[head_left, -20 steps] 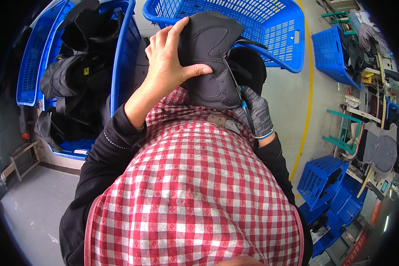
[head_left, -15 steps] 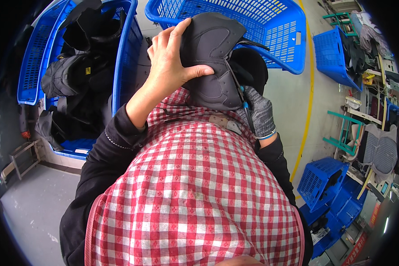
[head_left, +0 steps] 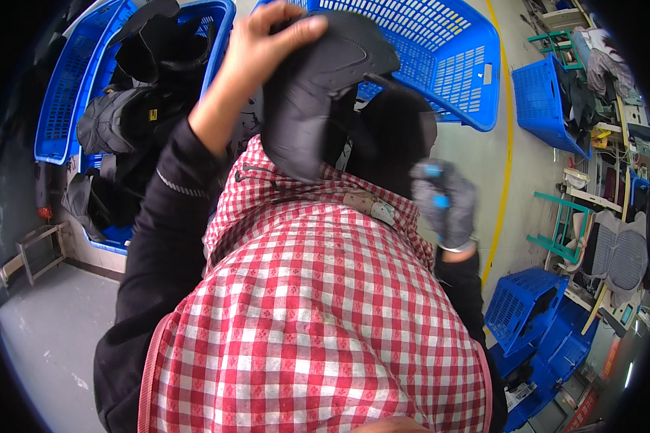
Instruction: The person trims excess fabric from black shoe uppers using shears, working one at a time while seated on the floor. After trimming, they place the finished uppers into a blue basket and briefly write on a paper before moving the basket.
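Above my lap, my left hand (head_left: 271,43) pinches the upper edge of a black shoe upper (head_left: 296,119), thumb on its face and fingers behind. The piece hangs tilted, its lower end near my red-and-white checked apron (head_left: 296,289). Apart from it on the right is my right hand (head_left: 458,216), in a grey glove and smeared by motion. It is closed around a slim tool with blue parts (head_left: 440,203); the tool's exact kind is too blurred to tell. Between the hands sits a dark rounded shape (head_left: 397,137), which I cannot make out.
An open blue crate (head_left: 487,101) stands just beyond the shoe upper. On the left, another blue crate (head_left: 220,43) holds several black shoe uppers (head_left: 115,123). Farther right are a filled blue crate (head_left: 538,101), stacked blue crates (head_left: 520,303) and a yellow floor line (head_left: 509,166).
My left hand has lifted and turned the shoe upper, swinging its lower part leftward. My right hand, with the tool, has drawn away from the piece to the right and slightly down.
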